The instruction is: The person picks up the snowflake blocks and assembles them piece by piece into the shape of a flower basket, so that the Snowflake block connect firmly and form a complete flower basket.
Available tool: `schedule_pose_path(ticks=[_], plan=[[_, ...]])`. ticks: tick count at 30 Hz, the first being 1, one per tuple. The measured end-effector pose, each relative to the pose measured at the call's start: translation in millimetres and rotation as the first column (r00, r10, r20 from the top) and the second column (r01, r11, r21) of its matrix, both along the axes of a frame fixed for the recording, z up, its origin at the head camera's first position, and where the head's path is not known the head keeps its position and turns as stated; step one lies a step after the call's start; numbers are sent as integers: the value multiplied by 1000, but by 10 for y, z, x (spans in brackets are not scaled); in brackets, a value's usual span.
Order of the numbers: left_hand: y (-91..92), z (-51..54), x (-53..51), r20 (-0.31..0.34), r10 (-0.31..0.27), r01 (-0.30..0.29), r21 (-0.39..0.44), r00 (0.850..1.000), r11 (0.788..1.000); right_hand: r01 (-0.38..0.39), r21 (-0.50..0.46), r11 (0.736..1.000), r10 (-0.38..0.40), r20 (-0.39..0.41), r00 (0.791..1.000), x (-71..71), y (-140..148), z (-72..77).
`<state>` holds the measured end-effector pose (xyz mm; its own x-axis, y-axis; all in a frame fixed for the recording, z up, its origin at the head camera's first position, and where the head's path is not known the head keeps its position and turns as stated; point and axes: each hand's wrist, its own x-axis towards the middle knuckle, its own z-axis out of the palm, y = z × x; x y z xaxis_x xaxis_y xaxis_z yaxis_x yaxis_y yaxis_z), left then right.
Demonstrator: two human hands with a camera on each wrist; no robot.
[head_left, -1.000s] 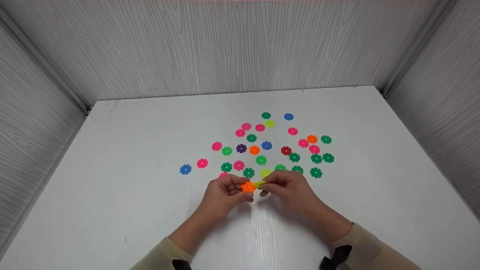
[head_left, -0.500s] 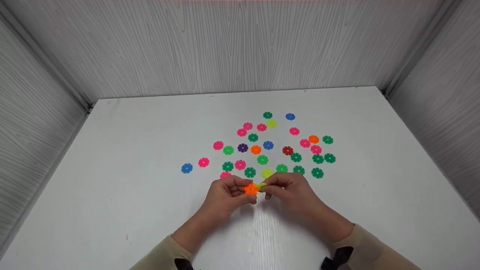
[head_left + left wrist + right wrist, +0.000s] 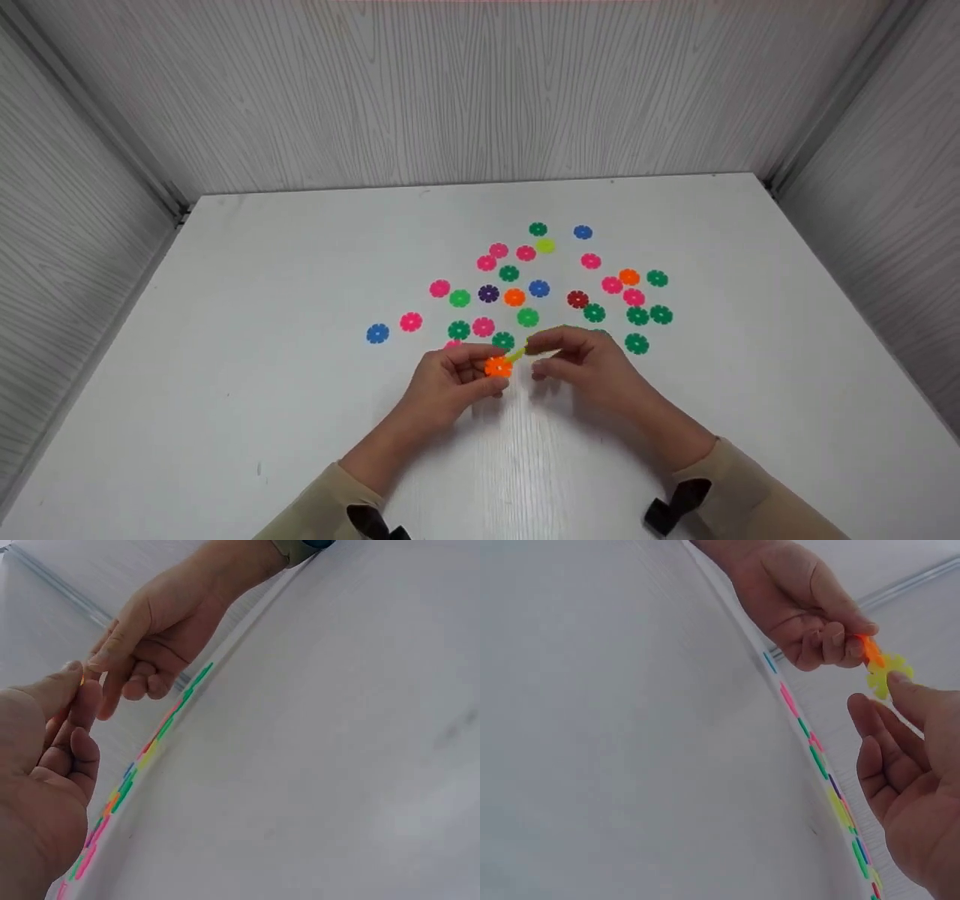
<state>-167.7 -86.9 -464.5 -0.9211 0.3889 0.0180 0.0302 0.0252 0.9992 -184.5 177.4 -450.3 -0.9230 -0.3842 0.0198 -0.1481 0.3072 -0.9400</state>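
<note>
In the head view my left hand (image 3: 448, 381) pinches an orange notched plastic disc (image 3: 498, 367) between thumb and fingers, above the white table. A yellow notched disc (image 3: 889, 673) meets the orange disc's edge at an angle, and the two look slotted together in the right wrist view. Close by, my right hand (image 3: 592, 367) touches the yellow disc with one fingertip; its other fingers stand apart from it. From the left wrist, the orange disc is mostly hidden behind the left thumb and fingertips.
Several loose notched discs in pink, green, blue, yellow and other colours lie flat beyond the hands, among them a purple one (image 3: 488, 293) and a dark red one (image 3: 577, 299). Grey wood-grain panels (image 3: 480, 90) enclose the white table (image 3: 262, 337) at back and sides.
Earlier the right hand pinched the yellow disc against the orange one. Now its thumb and fingers have spread, and the yellow disc stays on the orange disc, which the left hand still holds.
</note>
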Motion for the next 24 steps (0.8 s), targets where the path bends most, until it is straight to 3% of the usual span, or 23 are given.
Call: schedule_pose_path(ticks=[3,6,9,19,24], plan=[[-29,-7,-27,6,109,-109,15,994,994,97,72,993,-96,-7,995,-86,24,3],[-47,-19,-54,14,168,-168,16,986,986,172,162,972,-174,-2,985,-167,12,-23],[-53,-29,-67,15,184,-184,15,983,983,197,231,953,-203,2,979,-213,-15,-50],[-36,-49,-88,68,198,-198,0,978,980,177,367,913,-170,-51,984,-240,-70,-108],[-48,-46,-69,64,217,-216,-21,974,976,163,345,924,-154,-55,987,-218,-57,-108]])
